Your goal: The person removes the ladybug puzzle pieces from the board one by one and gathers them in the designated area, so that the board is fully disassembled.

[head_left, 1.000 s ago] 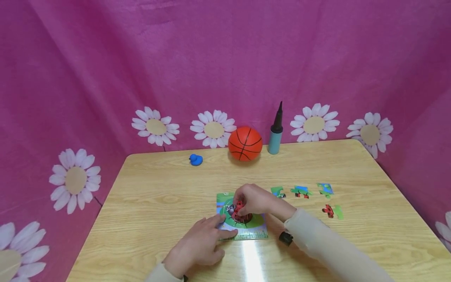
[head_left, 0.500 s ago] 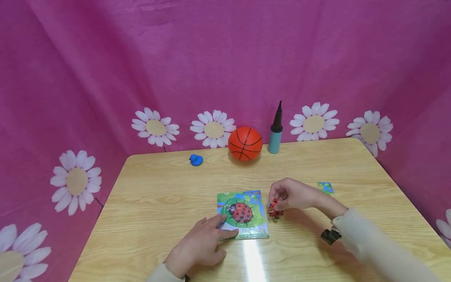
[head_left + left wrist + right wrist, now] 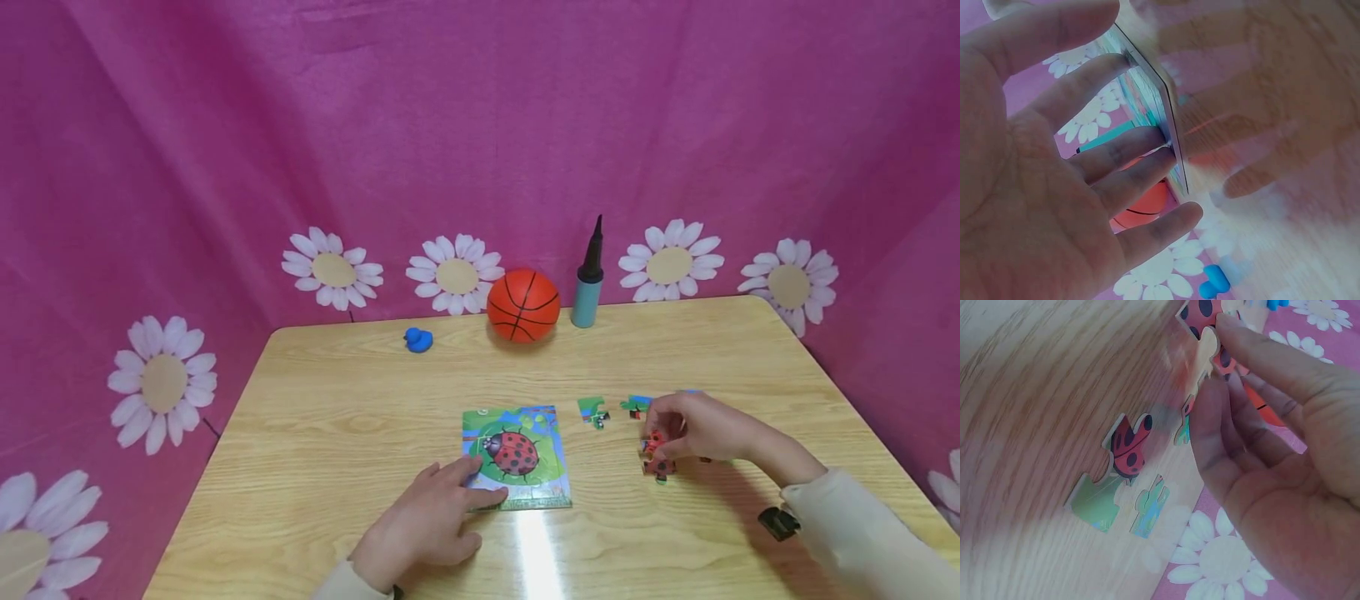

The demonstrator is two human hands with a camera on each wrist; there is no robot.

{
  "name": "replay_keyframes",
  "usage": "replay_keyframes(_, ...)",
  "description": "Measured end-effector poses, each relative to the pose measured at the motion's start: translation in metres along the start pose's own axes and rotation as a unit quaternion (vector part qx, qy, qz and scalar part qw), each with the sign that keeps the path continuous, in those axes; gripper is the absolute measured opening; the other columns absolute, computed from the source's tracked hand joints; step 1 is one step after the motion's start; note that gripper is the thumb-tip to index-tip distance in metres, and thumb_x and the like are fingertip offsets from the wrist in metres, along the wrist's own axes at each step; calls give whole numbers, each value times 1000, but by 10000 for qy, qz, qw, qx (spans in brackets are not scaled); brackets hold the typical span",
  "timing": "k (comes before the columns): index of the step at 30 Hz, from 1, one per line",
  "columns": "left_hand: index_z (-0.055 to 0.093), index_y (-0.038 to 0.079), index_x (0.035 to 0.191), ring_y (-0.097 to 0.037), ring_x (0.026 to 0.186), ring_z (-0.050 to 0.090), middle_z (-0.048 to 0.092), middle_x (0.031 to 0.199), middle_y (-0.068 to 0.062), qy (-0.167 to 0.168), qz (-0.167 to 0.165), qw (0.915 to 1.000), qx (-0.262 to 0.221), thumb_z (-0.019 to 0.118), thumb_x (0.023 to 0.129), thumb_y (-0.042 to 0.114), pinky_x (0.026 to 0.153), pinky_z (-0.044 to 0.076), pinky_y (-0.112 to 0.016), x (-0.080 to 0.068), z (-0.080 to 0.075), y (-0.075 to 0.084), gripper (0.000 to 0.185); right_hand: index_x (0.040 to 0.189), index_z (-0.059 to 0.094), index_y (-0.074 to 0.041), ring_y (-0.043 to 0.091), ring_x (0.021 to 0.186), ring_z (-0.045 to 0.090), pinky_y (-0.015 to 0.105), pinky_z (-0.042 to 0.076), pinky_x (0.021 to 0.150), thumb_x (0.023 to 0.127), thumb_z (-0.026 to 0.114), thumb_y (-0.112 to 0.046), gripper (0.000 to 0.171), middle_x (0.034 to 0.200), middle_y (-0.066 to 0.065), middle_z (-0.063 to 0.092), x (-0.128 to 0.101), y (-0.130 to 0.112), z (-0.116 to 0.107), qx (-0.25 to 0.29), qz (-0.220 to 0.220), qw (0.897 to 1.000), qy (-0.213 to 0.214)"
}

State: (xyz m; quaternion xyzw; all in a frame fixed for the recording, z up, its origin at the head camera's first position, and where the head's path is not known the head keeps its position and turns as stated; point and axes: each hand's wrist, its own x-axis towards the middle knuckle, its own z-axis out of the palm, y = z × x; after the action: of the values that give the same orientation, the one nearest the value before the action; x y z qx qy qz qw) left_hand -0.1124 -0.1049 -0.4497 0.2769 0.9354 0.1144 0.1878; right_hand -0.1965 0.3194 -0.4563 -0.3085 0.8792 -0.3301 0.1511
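My left hand (image 3: 435, 512) lies with straight fingers on the lower left of a square ladybug puzzle board (image 3: 551, 471), whose picture shows a whole red ladybug. In the left wrist view those fingertips touch the edge of the board (image 3: 1169, 112). Off to the right, my right hand (image 3: 697, 429) pinches a red, black-spotted puzzle piece (image 3: 660, 468) between thumb and fingers, low over the table. The right wrist view shows this puzzle piece (image 3: 1202, 317) at the fingertips. Beneath that hand lies a red and green puzzle piece (image 3: 1129, 456), mostly hidden in the head view.
Loose puzzle pieces lie right of the board: a green one (image 3: 594, 412) and a blue-green one (image 3: 634, 406). Another blue-green piece (image 3: 1150, 509) shows in the right wrist view. Along the back stand a blue duck (image 3: 418, 340), an orange basketball (image 3: 522, 307) and a hand pump (image 3: 588, 283).
My right hand has moved from over the board rightward to the loose pieces, carrying the red puzzle piece. The board's ladybug is uncovered. My left hand has stayed in place.
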Motion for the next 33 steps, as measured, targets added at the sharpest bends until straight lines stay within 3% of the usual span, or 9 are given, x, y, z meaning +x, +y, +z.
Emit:
replay_keyframes(12, 61, 47, 144, -29, 156, 38, 43, 167, -9, 48, 73, 10000, -18, 73, 90, 27, 122, 36, -64, 1, 2, 0, 59, 96, 69, -15, 2, 72, 50, 20, 43, 62, 88, 82, -6, 18, 80, -7, 61, 5, -5, 6, -679, 206, 9974, -102)
replay_keyframes(17, 59, 47, 145, -30, 156, 39, 40, 168, -9, 59, 38, 10000, -28, 73, 90, 28, 124, 36, -59, 2, 2, -1, 60, 95, 69, -16, 1, 70, 49, 20, 43, 61, 89, 81, -8, 16, 79, -8, 62, 5, -5, 6, -682, 265, 9973, -51)
replay_keyframes(21, 57, 47, 148, -32, 146, 48, 40, 166, -12, 34, 62, 10000, 65, 75, 88, 31, 122, 41, -51, -1, 3, -1, 65, 89, 69, -18, -3, 66, 51, 19, 45, 59, 91, 81, -10, 14, 76, -11, 64, 6, -5, 11, -757, 70, 9971, 90)
replay_keyframes(26, 55, 47, 150, -26, 133, 51, 46, 155, -10, 4, 146, 9997, 200, 78, 85, 33, 120, 43, -46, -3, 4, -2, 70, 85, 69, -20, -4, 59, 47, 18, 42, 54, 96, 76, -17, 14, 69, -15, 59, 14, -12, 18, -991, 244, 9939, 415)
replay_keyframes(33, 51, 43, 153, -25, 150, 41, 44, 159, -7, -202, 177, 9986, 447, 78, 87, 35, 126, 33, -57, -4, 2, -1, 72, 87, 70, -20, 0, 60, 44, 19, 37, 55, 98, 74, -18, 12, 68, -14, 54, 42, -38, 27, -1249, 200, 9896, 678)
